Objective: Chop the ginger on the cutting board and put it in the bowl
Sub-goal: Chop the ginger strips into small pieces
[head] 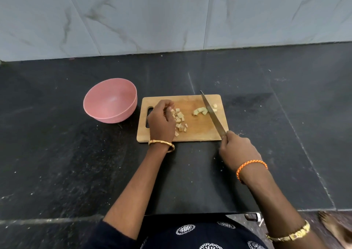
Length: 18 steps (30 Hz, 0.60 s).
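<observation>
A wooden cutting board [196, 132] lies on the black counter. Several small chopped ginger pieces [180, 122] are heaped on its left half. A larger uncut ginger chunk [200, 111] lies on its right half, with two small bits beyond the blade. My left hand [161, 121] rests over the left part of the board, fingers curled beside the chopped pile; whether it holds any pieces is hidden. My right hand [238, 149] grips the handle of a long knife [211, 113], whose blade lies across the board's right side next to the uncut chunk. The pink bowl [110, 101] stands to the left of the board.
The black stone counter [266, 96] runs back to a grey marble-tiled wall [171, 16]. Its front edge is near my body, and a bare foot [335, 227] shows on the floor at the lower right.
</observation>
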Each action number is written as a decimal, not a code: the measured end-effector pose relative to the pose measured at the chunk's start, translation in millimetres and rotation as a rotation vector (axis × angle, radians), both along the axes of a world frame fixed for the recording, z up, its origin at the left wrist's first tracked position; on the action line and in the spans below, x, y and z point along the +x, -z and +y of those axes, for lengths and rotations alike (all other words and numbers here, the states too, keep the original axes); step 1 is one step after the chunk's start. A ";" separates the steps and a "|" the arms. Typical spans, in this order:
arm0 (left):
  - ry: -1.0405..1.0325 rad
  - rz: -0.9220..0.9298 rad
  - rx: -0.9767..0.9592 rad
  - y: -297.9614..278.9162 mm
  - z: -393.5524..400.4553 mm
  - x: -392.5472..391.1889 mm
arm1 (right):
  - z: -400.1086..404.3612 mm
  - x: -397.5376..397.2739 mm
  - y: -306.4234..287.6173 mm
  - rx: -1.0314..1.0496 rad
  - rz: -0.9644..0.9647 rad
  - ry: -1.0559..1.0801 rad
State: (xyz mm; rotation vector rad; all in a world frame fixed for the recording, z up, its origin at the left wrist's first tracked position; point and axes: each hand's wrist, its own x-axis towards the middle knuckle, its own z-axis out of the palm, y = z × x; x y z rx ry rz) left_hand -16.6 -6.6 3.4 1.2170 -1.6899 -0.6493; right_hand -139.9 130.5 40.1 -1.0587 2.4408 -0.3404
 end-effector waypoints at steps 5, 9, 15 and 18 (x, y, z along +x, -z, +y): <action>-0.147 0.253 0.003 5.1 -3.1 7.6 | -6.9 15.5 -3.9 0.000 -0.020 -0.088; -0.181 0.299 0.033 5.7 -7.4 17.1 | -2.6 10.3 -4.0 -0.049 -0.050 -0.010; -0.076 0.082 0.087 19.2 -11.0 26.7 | 2.3 -11.5 -4.9 -0.063 0.015 0.148; 0.003 -0.059 0.158 20.3 -9.8 20.7 | 1.2 -1.9 -3.5 -0.063 0.037 0.088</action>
